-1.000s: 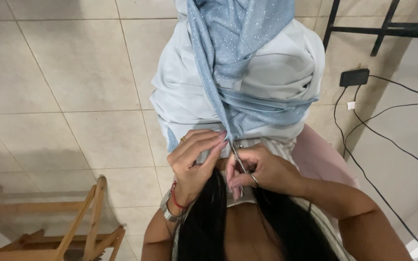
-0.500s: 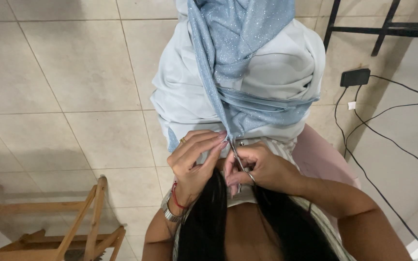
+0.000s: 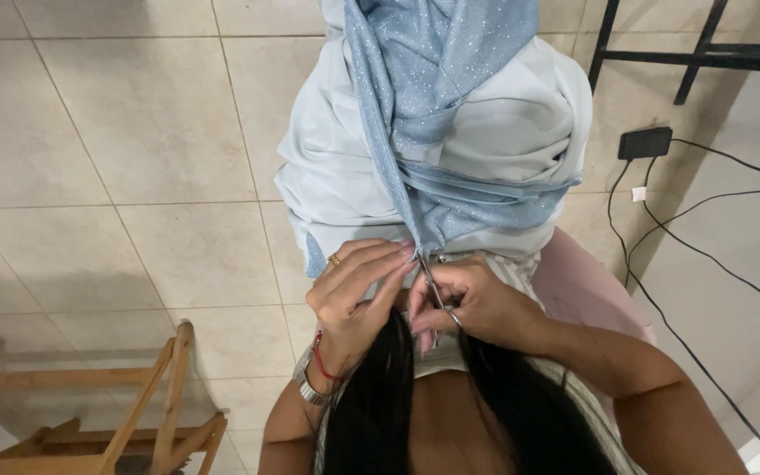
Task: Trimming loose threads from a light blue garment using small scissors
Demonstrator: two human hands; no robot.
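Head view, looking down at my lap. Left hand (image 3: 354,295) sits centre frame, fingers pressed together and pinching the edge of the pale blue garment (image 3: 503,149) right where the glittery blue fabric strip (image 3: 424,97) comes down to a point. Right hand (image 3: 477,303) is just beside it, closed around small metal scissors (image 3: 437,295), blades aimed up at that same point, a finger through the lower loop. Can't tell if the blades are apart or closed, too small. The garment is bunched over my knees, filling the upper centre of the frame, with the glitter strip running from the top edge down to both hands.

Progress, my read: snipping at the seam or a thread at the lower tip of the strip looks in hand, not finished. No loose offcut or trimmed thread visible anywhere, so can't say how much is cut. The rest of the strip up the frame looks untouched and attached.

Around: beige tiled floor (image 3: 116,158), wooden rack (image 3: 134,413) lower left, black power adapter (image 3: 646,142) with cables upper right, black metal frame (image 3: 697,53) top right, pink cushion (image 3: 587,290) under the garment at right. Dark hair hangs at the bottom centre
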